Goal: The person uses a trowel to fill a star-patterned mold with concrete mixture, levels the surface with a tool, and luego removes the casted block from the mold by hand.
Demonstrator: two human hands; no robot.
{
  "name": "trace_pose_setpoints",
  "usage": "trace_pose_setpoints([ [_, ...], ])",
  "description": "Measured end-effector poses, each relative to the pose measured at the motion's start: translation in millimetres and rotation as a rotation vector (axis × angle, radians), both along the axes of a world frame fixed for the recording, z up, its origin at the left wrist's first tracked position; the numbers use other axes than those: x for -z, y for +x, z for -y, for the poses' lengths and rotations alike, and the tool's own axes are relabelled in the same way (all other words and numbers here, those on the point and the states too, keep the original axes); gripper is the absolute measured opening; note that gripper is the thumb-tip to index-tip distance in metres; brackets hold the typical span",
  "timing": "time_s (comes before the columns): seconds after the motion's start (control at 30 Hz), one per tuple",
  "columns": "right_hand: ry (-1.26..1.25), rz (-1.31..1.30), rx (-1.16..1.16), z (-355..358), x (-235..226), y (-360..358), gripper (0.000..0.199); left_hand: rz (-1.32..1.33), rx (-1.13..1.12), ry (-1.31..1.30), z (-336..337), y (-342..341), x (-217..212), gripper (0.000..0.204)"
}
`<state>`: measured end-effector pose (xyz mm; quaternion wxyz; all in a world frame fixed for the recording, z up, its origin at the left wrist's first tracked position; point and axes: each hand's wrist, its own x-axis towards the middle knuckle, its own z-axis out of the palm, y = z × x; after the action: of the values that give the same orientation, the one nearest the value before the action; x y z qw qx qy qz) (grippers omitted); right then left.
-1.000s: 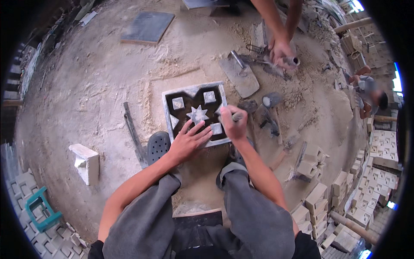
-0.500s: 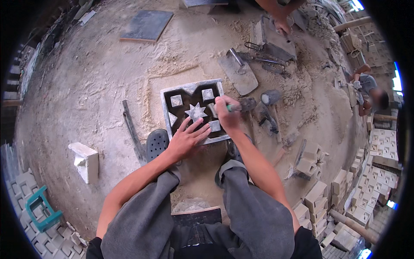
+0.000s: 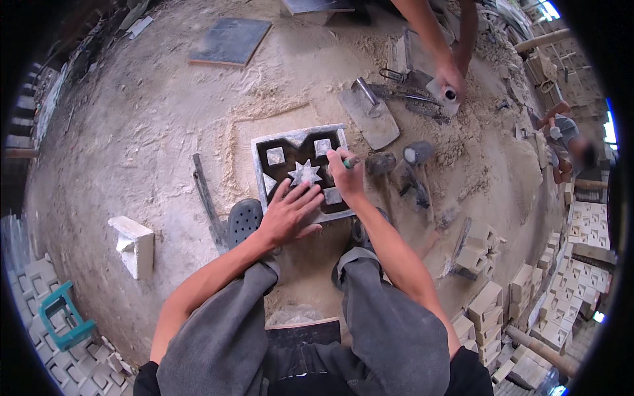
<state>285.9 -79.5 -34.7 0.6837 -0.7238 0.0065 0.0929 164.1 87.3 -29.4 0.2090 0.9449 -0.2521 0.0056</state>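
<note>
A square metal mould lies on the ground in front of my feet. Inside it are square blocks and an eight-pointed star block, with dark recesses between them. My left hand rests over the mould's near side, fingers spread, their tips by the star. At the mould's right side my right hand is closed round a green-handled brush. The brush's working end is mostly hidden by that hand.
A trowel lies beyond the mould, a dark mallet-like tool to its right. Another person's hand holds a grey piece with a hole. Left are a metal bar and a pale cast block; stacked blocks stand at right.
My right hand has shifted slightly with the brush, whose head no longer shows to the left of it. The other person's hand has come nearer, now holding the grey piece.
</note>
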Motion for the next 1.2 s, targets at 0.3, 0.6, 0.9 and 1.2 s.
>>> trace_pose_setpoints([
  [0.3, 0.172, 0.016, 0.192, -9, -41, -9, 0.043, -0.058, -0.318, 0.124, 1, 0, -10, 0.118],
  [0.6, 0.107, 0.187, 0.102, 2, -43, -13, 0.04, -0.063, -0.312, 0.121, 3, 2, -13, 0.117],
  [0.9, -0.002, 0.223, 0.041, -14, -56, -22, 0.036, -0.095, -0.326, 0.146, -5, -2, -12, 0.118],
  [1.2, -0.069, 0.249, 0.019, -5, -34, -15, 0.033, -0.08, -0.322, 0.138, -4, 0, -13, 0.114],
])
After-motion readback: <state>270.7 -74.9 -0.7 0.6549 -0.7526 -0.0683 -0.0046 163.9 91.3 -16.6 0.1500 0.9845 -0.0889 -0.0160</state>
